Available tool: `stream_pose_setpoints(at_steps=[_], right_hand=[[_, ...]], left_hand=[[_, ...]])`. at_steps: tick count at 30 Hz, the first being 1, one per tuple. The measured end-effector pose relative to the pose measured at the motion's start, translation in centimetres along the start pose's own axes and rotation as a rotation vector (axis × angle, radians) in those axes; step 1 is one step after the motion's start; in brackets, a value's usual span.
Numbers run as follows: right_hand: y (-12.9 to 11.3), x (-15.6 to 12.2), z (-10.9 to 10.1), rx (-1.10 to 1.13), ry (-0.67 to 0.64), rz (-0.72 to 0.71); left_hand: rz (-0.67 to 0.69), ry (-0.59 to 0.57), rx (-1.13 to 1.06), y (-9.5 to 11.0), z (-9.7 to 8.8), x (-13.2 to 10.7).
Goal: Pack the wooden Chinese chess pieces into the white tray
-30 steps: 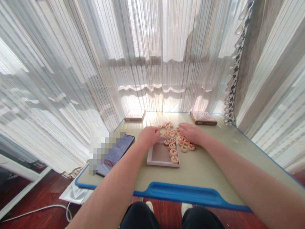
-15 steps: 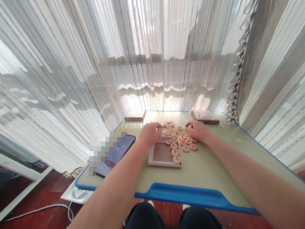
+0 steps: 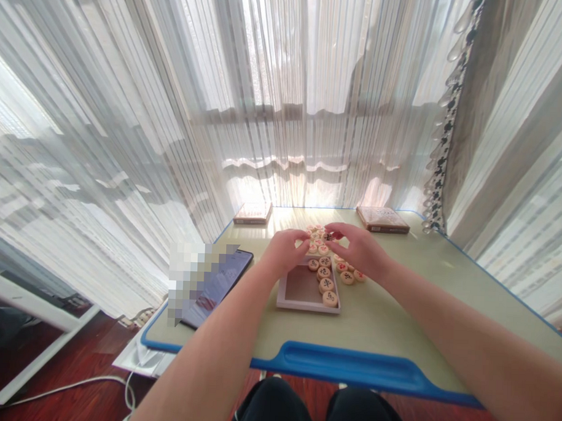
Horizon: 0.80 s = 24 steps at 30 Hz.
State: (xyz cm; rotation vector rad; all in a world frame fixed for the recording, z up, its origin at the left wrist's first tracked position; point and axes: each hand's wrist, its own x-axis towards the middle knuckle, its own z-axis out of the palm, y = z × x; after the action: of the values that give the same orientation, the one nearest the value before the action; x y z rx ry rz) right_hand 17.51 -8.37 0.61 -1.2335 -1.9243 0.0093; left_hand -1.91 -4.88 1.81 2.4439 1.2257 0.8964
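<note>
The tray [image 3: 301, 285] on the worktop [image 3: 397, 319] holds pieces [image 3: 326, 285] rightward. At its far-left corner curls the left hand [image 3: 286, 250], grip too small to judge; beyond, the right hand [image 3: 361, 249] pinches a black-marked piece [image 3: 328, 237] near loose pieces [image 3: 323, 250].

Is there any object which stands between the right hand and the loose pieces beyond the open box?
Nothing visible does. The right hand is right at the loose pieces, and the open box lies on their near side, not between them.
</note>
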Motion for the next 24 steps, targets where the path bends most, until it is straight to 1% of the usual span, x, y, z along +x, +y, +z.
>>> stream_pose_setpoints(at_steps=[4, 6, 10, 14, 16, 20, 24], right_hand=[[-2.4, -0.6, 0.3, 0.020, 0.047, -0.186], [-2.9, -0.7, 0.3, 0.020, 0.076, -0.228], [-2.7, -0.7, 0.1, -0.001, 0.105, -0.222], [-2.0, -0.6, 0.2, -0.032, 0.116, -0.214], [-1.8, -0.6, 0.2, -0.049, 0.112, -0.187], [-1.8, -0.6, 0.2, -0.041, 0.071, -0.184], [-2.0, -0.6, 0.2, -0.036, 0.071, -0.169]], left_hand=[[0.023, -0.037, -0.220, 0.6, -0.1, 0.0], [0.004, -0.051, -0.317, 0.8, -0.2, -0.1], [-0.057, -0.086, -0.500, 1.2, -0.5, -0.1], [-0.108, -0.135, -0.607, 1.3, -0.3, 0.0], [-0.129, -0.144, -0.620, 1.3, -0.1, 0.2], [-0.157, -0.109, -0.562, 1.2, -0.2, 0.2], [-0.156, -0.129, -0.593, 1.1, -0.4, 0.2]])
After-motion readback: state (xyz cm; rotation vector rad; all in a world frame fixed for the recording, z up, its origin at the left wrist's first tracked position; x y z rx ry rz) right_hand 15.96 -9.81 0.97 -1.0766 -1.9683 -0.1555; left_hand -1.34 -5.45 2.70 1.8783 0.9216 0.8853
